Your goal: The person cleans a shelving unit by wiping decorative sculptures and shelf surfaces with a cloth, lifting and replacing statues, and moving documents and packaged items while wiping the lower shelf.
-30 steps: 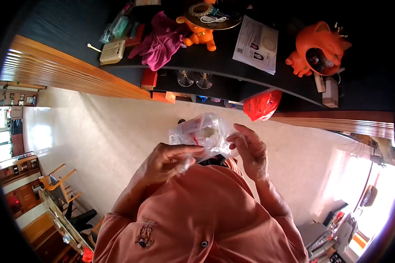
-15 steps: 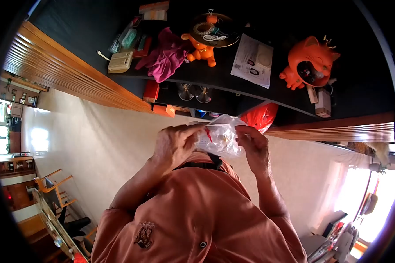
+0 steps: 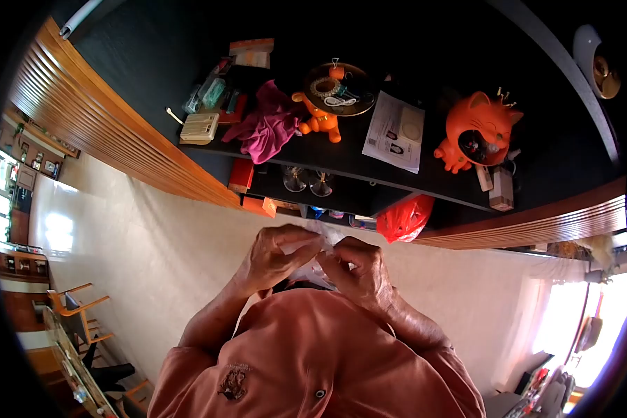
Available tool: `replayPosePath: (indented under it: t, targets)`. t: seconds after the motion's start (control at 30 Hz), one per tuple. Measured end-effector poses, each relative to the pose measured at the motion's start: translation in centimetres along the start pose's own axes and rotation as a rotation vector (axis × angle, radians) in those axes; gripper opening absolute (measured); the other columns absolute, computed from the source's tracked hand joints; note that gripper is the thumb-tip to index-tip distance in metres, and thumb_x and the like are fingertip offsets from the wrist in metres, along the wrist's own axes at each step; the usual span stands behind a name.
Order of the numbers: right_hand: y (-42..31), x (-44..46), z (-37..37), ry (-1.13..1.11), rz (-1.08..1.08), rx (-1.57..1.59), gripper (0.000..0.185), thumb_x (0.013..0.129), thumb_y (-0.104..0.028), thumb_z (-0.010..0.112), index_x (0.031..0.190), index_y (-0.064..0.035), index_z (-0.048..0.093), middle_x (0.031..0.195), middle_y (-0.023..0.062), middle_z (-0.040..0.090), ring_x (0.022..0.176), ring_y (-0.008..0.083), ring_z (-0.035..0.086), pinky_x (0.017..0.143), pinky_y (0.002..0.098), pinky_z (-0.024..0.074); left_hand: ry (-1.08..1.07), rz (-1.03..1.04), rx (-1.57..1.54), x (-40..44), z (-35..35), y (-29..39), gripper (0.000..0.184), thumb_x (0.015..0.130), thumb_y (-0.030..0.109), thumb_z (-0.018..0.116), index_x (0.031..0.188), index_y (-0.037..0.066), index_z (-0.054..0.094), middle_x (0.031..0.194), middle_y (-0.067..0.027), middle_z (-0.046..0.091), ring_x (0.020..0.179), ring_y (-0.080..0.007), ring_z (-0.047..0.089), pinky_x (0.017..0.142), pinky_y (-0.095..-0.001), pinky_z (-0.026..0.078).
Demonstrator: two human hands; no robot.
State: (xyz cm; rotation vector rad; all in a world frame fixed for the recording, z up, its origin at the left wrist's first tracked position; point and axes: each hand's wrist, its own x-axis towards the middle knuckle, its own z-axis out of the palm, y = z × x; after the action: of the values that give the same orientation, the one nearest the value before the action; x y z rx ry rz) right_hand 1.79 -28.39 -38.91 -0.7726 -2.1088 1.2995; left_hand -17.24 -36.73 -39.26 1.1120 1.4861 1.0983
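Note:
Both of my hands are close together in front of my belly, pinching a clear plastic bag (image 3: 318,228). My left hand (image 3: 275,256) holds its left side with thumb and fingertips. On the other side, my right hand (image 3: 361,270) grips the bag with bent fingers. The bag is bunched between the fingertips, and most of it is hidden behind the hands. A small reddish bit shows through the plastic below the fingers; what it is I cannot make out.
A dark shelf holds a magenta cloth (image 3: 266,124), an orange bear figure with a tray (image 3: 359,106), papers (image 3: 395,132) and an orange cat figure (image 3: 477,129). Below are two glasses (image 3: 320,182) and a red plastic bag (image 3: 405,218). A wooden chair (image 3: 83,313) stands left.
My hands have come together, the right one moving left toward the left one. The clear bag, spread between them before, is now gathered at my fingertips. The view has tilted up slightly.

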Motion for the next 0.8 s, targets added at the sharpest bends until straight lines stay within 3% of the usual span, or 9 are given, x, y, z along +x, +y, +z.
replayPosePath:
  t: [0.13,0.27,0.37,0.43,0.57,0.7,0.73,0.77,0.8]
  targets:
    - [0.5,0.1,0.6,0.022,0.074,0.027,0.013,0.087,-0.009,0.072,0.079,0.0011,0.069,0.072,0.0144,0.066,0.059,0.0229,0.065,0.053,0.0342,0.0479,0.057,0.528,0.201,-0.6,1.1,-2.7,0.037,0.086,0.017,0.077,0.119,0.001,0.068,0.114,-0.0172,0.071,0.113,-0.0352,0.065,0.095,-0.0439,0.051]
    - [0.4,0.1,1.7,0.028,0.170,0.090,0.016,0.089,-0.011,0.072,0.080,0.0024,0.069,0.070,0.0144,0.064,0.059,0.0214,0.063,0.054,0.0344,0.0490,0.181,0.523,0.618,-1.1,1.6,-5.1,0.038,0.082,0.017,0.077,0.117,0.003,0.070,0.110,-0.0181,0.070,0.106,-0.0412,0.065,0.093,-0.0492,0.052]
    - [0.4,0.4,2.2,0.037,0.042,0.093,0.012,0.090,-0.009,0.072,0.091,0.0025,0.070,0.076,0.0135,0.065,0.061,0.0201,0.062,0.056,0.0342,0.0492,0.274,0.562,0.466,-1.0,1.1,-7.3,0.033,0.089,0.018,0.075,0.117,0.002,0.070,0.108,-0.0157,0.072,0.101,-0.0348,0.069,0.089,-0.0456,0.055]
    - [-1.7,1.4,1.6,0.055,-0.086,0.072,0.015,0.090,-0.004,0.071,0.104,0.0035,0.070,0.078,0.0120,0.065,0.064,0.0189,0.061,0.059,0.0329,0.0489,0.335,0.390,0.010,-1.9,1.4,-5.9,0.029,0.096,0.020,0.068,0.116,0.000,0.070,0.105,-0.0138,0.074,0.097,-0.0283,0.071,0.086,-0.0405,0.056]
    - [-0.1,2.5,0.2,-0.231,-0.237,-0.210,0.045,0.091,-0.004,0.064,0.136,-0.0063,0.059,0.104,0.0178,0.069,0.085,0.0338,0.068,0.073,0.0400,0.0555,0.264,0.063,-0.773,-2.2,-0.8,-4.4,0.032,0.107,0.023,0.053,0.117,-0.002,0.070,0.092,-0.0090,0.074,0.088,-0.0161,0.070,0.080,-0.0302,0.055]
    - [-3.7,3.0,-0.5,-0.511,-0.343,-0.432,0.054,0.085,-0.002,0.061,0.139,-0.0051,0.052,0.108,0.0177,0.068,0.100,0.0361,0.067,0.090,0.0426,0.0530,0.012,-0.061,-0.586,-2.2,-2.1,-5.1,0.032,0.108,0.021,0.051,0.121,-0.002,0.070,0.072,-0.0010,0.061,0.068,-0.0100,0.058,0.069,-0.0272,0.051]
    - [-3.9,3.1,-0.7,-0.532,-0.425,-0.448,0.051,0.085,-0.003,0.061,0.135,-0.0046,0.054,0.110,0.0173,0.068,0.104,0.0352,0.066,0.093,0.0423,0.0521,0.025,-0.256,-0.437,-2.3,-2.0,-4.7,0.032,0.107,0.017,0.051,0.127,-0.003,0.066,0.082,-0.0016,0.063,0.075,-0.0100,0.059,0.074,-0.0270,0.052]
    - [-4.0,3.3,-0.7,-0.552,-0.509,-0.464,0.048,0.084,-0.004,0.061,0.132,-0.0042,0.056,0.112,0.0170,0.067,0.108,0.0343,0.065,0.095,0.0419,0.0512,0.046,-0.163,-0.432,-2.2,-1.5,-4.5,0.032,0.107,0.015,0.050,0.129,-0.002,0.065,0.084,-0.0017,0.064,0.075,-0.0085,0.058,0.073,-0.0249,0.050]
    - [-4.1,3.4,-0.5,-0.447,-0.614,-0.559,0.042,0.083,-0.013,0.068,0.124,-0.0127,0.066,0.110,0.0075,0.069,0.102,0.0255,0.067,0.084,0.0392,0.0537,0.066,-0.070,-0.426,-2.1,-0.8,-4.3,0.033,0.107,0.013,0.049,0.132,-0.002,0.063,0.086,-0.0018,0.065,0.075,-0.0070,0.057,0.072,-0.0229,0.049]
